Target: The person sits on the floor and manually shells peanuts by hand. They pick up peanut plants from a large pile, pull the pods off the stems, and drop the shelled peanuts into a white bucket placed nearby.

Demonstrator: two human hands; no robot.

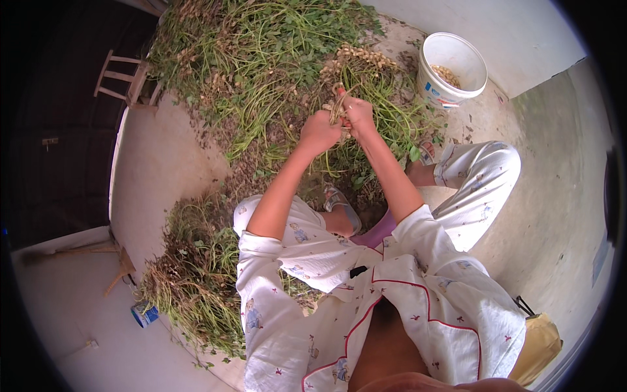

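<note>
Both my hands meet in the upper middle, over a heap of uprooted peanut plants [274, 83]. My left hand [321, 132] grips the lower part of a small clump of peanut pods and roots [334, 109]. My right hand [359, 113] is closed on the same clump from the other side, its thumb pointing up. Just beyond the hands lies a bunch of plants with pale peanut pods [367, 55] at its end. To the right stands a white plastic bucket [428, 81] with loose peanut pods [445, 76] at its bottom.
A second pile of peanut plants [196, 279] lies at my left side. A wooden chair [117, 76] stands at the upper left, a blue can [145, 315] at the lower left. A yellowish bag [538, 348] is at the lower right. White walls bound the concrete floor [534, 161].
</note>
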